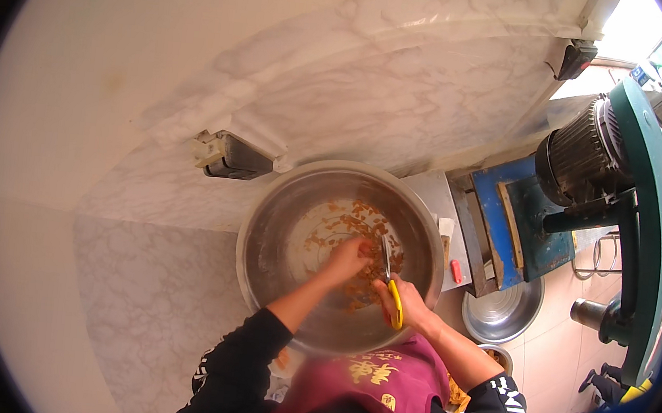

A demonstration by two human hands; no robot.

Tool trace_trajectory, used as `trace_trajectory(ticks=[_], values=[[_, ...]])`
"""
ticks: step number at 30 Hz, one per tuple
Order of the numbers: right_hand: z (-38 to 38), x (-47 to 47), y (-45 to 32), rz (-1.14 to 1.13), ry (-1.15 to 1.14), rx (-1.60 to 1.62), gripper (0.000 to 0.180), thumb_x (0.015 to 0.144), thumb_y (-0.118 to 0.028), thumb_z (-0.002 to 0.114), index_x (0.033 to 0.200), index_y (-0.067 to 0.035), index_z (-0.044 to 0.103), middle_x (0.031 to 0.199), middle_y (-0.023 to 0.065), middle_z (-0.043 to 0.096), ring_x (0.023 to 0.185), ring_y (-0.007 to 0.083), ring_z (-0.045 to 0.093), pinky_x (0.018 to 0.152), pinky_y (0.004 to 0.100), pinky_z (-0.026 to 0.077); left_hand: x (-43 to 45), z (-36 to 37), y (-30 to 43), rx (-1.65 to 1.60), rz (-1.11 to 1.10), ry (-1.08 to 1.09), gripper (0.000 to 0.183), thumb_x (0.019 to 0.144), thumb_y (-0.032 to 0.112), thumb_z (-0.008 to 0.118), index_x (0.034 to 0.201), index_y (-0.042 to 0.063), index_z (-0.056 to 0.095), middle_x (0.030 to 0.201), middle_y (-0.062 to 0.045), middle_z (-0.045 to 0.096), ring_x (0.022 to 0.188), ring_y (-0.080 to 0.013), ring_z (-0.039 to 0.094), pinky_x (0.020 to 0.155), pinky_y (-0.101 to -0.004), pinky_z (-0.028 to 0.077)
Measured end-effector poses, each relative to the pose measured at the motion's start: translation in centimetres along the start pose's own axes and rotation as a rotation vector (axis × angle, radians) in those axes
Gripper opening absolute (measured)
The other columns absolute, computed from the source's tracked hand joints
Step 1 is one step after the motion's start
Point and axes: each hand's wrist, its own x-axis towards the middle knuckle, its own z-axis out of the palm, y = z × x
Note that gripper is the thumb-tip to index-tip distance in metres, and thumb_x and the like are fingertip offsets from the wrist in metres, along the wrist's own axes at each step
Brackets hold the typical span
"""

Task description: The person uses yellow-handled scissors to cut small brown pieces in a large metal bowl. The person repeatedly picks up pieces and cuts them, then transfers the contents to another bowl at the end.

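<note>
A wide stainless steel basin [248,285] stands before me against my apron, with many small orange-brown pieces [360,209] scattered over its floor. My right hand [411,304] grips scissors [396,308] with yellow handles over the basin's right side. Their metal blades point away from me, above the pieces. To their left, my left hand [350,259] reaches down into the basin with its fingers curled in. Its fingertips are among the orange-brown pieces, and whether they pinch one is too small to tell.
A green machine with a ribbed motor [587,147] rises at the right beside a blue metal frame [503,187]. A red-handled tool [455,271] lies on the metal surface right of the basin. Another metal basin [503,312] sits lower down. The marbled wall [340,112] is close behind.
</note>
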Motion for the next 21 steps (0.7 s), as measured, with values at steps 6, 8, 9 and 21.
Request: trace_trajectory(ticks=[6, 8, 9, 21], values=[[0.1, 0.1, 0.8, 0.203, 0.024, 0.097, 0.034, 0.099, -0.035, 0.056, 0.108, -0.003, 0.059, 0.074, 0.0162, 0.067, 0.067, 0.0334, 0.069, 0.062, 0.0415, 0.053, 5.2, 1.5, 3.0, 0.35, 0.118, 0.235, 0.021, 0.085, 0.01, 0.067, 0.106, 0.009, 0.066, 0.114, -0.015, 0.063, 0.097, -0.0384, 0.065, 0.079, -0.0496, 0.053], [0.2, -0.1, 2.3, 0.18, 0.048, 0.098, 0.036, 0.1, -0.036, 0.053, 0.109, -0.001, 0.057, 0.068, 0.0146, 0.065, 0.061, 0.03, 0.068, 0.059, 0.0397, 0.052, 5.8, 1.8, 3.6, 0.402, 0.1, 0.193, 0.019, 0.085, 0.009, 0.067, 0.104, 0.009, 0.066, 0.114, -0.014, 0.062, 0.097, -0.0385, 0.065, 0.079, -0.0506, 0.052], [-0.5, -0.1, 0.4, 0.261, 0.037, 0.142, 0.037, 0.1, -0.036, 0.052, 0.11, -0.001, 0.057, 0.067, 0.0139, 0.065, 0.059, 0.0284, 0.067, 0.057, 0.0391, 0.051, 6.1, 2.0, 3.2, 0.447, 0.108, 0.182, 0.019, 0.084, 0.009, 0.067, 0.103, 0.009, 0.066, 0.113, -0.014, 0.062, 0.097, -0.0385, 0.065, 0.079, -0.0507, 0.052], [-0.5, -0.4, -1.4, 0.299, 0.008, 0.143, 0.034, 0.103, -0.036, 0.054, 0.1, -0.003, 0.052, 0.059, 0.0088, 0.061, 0.051, 0.0213, 0.063, 0.05, 0.0356, 0.048, 1.1, -1.7, 1.0, -0.68, -0.215, -0.011, 0.015, 0.089, 0.001, 0.067, 0.104, 0.003, 0.064, 0.093, -0.009, 0.068, 0.087, -0.019, 0.069, 0.078, -0.0314, 0.058]])
